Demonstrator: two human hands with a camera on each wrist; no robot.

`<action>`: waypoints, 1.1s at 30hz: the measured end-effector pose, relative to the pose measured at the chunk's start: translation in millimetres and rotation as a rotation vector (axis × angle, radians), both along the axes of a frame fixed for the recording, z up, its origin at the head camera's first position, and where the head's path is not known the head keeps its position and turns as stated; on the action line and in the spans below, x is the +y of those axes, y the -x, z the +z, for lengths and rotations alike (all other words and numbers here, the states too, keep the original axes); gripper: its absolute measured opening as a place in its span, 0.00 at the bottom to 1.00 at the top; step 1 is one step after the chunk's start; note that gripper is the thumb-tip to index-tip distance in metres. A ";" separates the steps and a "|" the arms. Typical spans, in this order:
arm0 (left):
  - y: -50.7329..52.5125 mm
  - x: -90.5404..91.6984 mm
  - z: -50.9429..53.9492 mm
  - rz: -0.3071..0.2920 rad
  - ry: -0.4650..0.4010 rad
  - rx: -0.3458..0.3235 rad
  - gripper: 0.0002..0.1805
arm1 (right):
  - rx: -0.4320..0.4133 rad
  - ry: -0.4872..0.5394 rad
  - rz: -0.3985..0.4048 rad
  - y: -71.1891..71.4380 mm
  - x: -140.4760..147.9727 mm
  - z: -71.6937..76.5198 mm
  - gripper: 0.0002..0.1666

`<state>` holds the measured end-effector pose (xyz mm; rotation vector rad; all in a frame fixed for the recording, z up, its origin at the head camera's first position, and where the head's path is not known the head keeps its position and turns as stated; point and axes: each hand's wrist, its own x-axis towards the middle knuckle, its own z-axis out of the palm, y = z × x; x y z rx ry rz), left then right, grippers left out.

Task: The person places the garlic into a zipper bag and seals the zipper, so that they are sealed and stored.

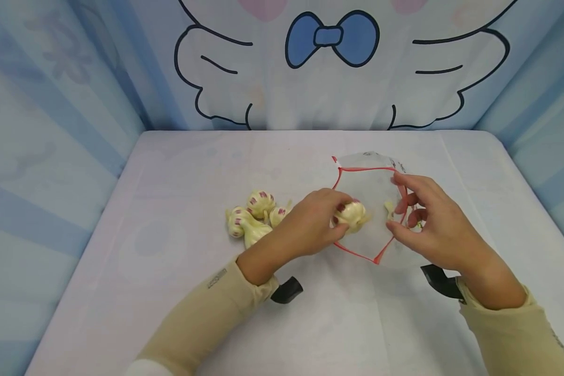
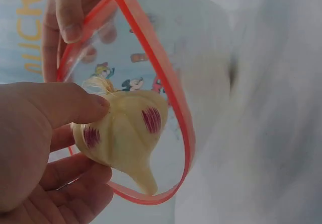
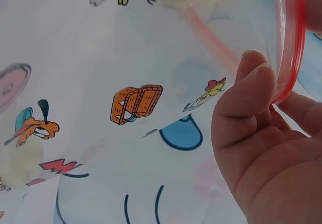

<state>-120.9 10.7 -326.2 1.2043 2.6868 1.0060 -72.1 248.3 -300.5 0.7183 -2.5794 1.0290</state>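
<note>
My left hand (image 1: 312, 222) pinches a garlic bulb (image 1: 354, 215), cream with purple patches, between thumb and fingers. In the left wrist view the bulb (image 2: 123, 128) stands at the mouth of a clear plastic bag. The bag (image 1: 366, 188) has a red rim and printed cartoon figures, and its mouth is spread wide. My right hand (image 1: 430, 222) grips the bag's red rim (image 3: 292, 43) on its right side, fingers curled over the edge. A pale stem-like piece (image 1: 389, 210) shows close to the right fingertips; most of it is hidden.
Several more garlic bulbs (image 1: 260, 203) lie in a cluster left of the bag, partly covered by my left forearm. They rest on a white-covered table (image 1: 178, 292). A patterned curtain (image 1: 329, 94) hangs at the back, with others at both sides.
</note>
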 end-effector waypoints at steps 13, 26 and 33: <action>-1.1 11.3 -8.8 0.045 0.147 0.077 0.19 | 0.015 -0.018 0.000 1.6 -1.4 3.8 0.46; -3.9 8.8 -2.2 0.066 0.220 -0.003 0.30 | -0.002 -0.034 -0.016 2.1 -2.5 4.4 0.47; -4.1 6.4 -1.5 0.069 0.200 -0.020 0.29 | -0.016 -0.046 -0.027 1.1 -3.5 4.7 0.47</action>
